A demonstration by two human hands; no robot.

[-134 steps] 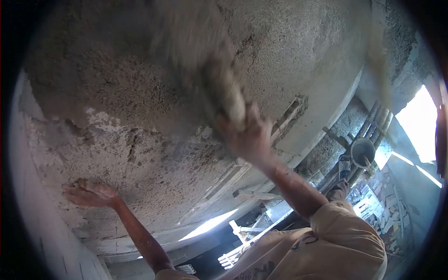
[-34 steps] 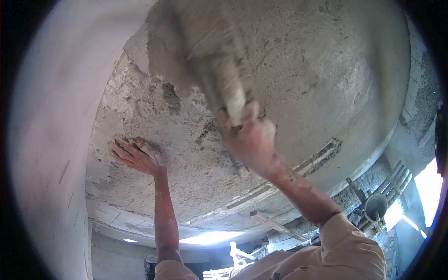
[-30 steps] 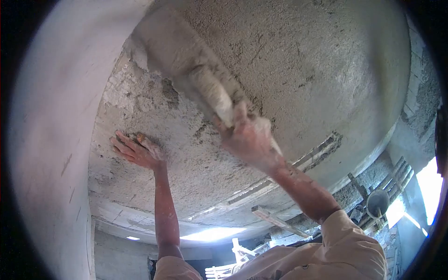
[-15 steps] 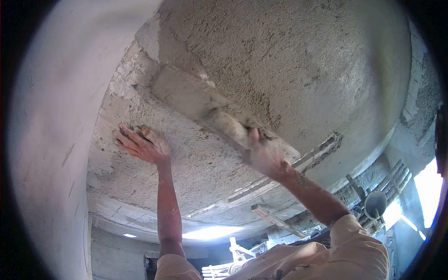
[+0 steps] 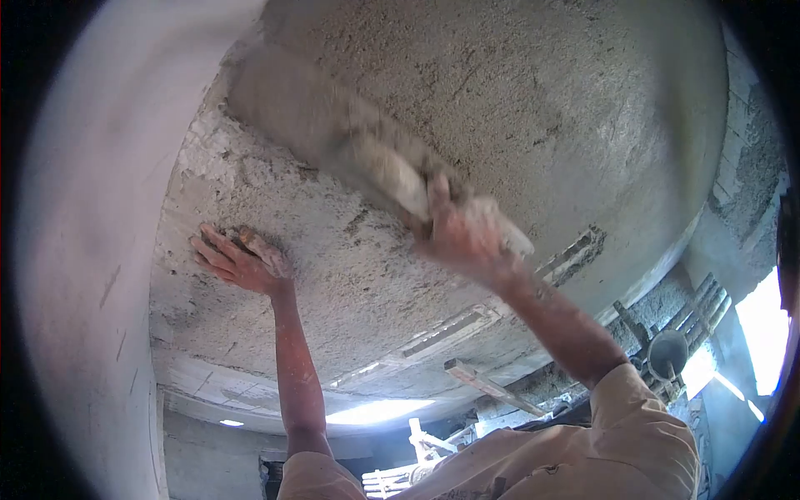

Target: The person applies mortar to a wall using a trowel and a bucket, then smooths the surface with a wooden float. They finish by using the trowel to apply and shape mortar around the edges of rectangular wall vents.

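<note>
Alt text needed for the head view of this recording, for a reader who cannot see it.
The right hand presses a mortar-caked plastering float against a rough plastered ceiling, while the left hand lies flat on the ceiling nearer a smooth pale wall. A dark bucket shows at the lower right.

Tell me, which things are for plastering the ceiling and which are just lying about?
In use: plastering float, gripped in the right hand; rough plastered ceiling; left hand, pressed flat against it.
Lying about: bucket at the far right; wooden plank below the ceiling's edge.
</note>
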